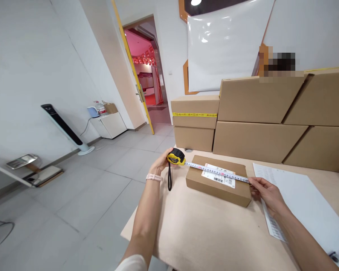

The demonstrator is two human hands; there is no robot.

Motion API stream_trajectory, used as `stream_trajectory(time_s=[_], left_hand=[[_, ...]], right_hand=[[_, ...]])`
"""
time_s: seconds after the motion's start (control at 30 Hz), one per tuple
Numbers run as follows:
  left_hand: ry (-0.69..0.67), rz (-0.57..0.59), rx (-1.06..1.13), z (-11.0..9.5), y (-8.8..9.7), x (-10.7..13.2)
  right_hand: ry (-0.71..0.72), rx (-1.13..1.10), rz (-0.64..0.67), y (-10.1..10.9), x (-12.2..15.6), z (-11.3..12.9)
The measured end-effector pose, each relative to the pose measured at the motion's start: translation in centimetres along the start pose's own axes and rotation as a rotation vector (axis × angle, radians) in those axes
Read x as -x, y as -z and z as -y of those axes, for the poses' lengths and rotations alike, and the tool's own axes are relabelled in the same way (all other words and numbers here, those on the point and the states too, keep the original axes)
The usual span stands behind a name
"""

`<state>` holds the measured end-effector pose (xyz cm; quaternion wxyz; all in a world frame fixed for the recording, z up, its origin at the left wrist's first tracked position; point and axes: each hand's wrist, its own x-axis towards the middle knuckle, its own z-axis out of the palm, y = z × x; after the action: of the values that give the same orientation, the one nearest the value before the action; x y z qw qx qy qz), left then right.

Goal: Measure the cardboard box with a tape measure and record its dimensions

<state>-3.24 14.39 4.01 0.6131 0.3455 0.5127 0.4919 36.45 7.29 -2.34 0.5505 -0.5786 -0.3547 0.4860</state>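
Observation:
My left hand (160, 161) is closed around a yellow and black tape measure (176, 156), just past the left end of a cardboard box (219, 189). A black wrist strap (170, 177) dangles from the case. The white blade (214, 171) is pulled out across the top of the box, over a white shipping label (219, 175). At the box's right edge my right hand (267, 192) pinches the blade's end between thumb and fingers. The box lies flat on the light wooden table (203, 233).
Large cardboard boxes (251, 101) are stacked along the table's back. White sheets (302, 199) with printing lie at the right. Beyond the table's left edge are the tiled floor (101, 195), a tower fan (63, 126), a white cabinet (110, 124) and an open door (132, 67).

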Motion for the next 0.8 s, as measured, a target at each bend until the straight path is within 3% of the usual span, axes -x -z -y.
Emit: stream_trajectory(time_s=[0.17, 0.27, 0.37, 0.4, 0.47, 0.53, 0.63, 0.8], left_hand=[[-0.169, 0.135, 0.082, -1.9, -3.0, 4.0], [-0.206, 0.278, 0.117, -1.3, -5.3, 8.1], [-0.156, 0.448, 0.112, 1.9, -7.4, 12.7], [-0.097, 0.568, 0.122, 3.5, -8.0, 14.1], [0.055, 0.744, 0.177, 6.9, -9.2, 16.5], [0.205, 0.820, 0.273, 10.0, -10.3, 18.1], [0.224, 0.767, 0.379, 12.1, -11.5, 19.2], [0.065, 0.557, 0.215, 9.8, -11.6, 17.8]], right_hand=[[0.272, 0.062, -0.200, 1.5, 1.5, 5.3], [0.441, 0.048, -0.320, 2.4, 2.1, 9.2], [0.460, 0.033, -0.232, 2.5, 1.9, 10.9], [0.436, 0.043, -0.163, 2.2, 1.7, 10.9], [0.361, 0.089, -0.001, 1.2, 1.2, 9.9], [0.293, 0.154, 0.154, -0.3, 0.5, 8.4], [0.318, 0.283, 0.314, -2.6, -1.1, 6.5], [0.457, 0.563, 0.335, -5.5, -5.1, 5.3]])
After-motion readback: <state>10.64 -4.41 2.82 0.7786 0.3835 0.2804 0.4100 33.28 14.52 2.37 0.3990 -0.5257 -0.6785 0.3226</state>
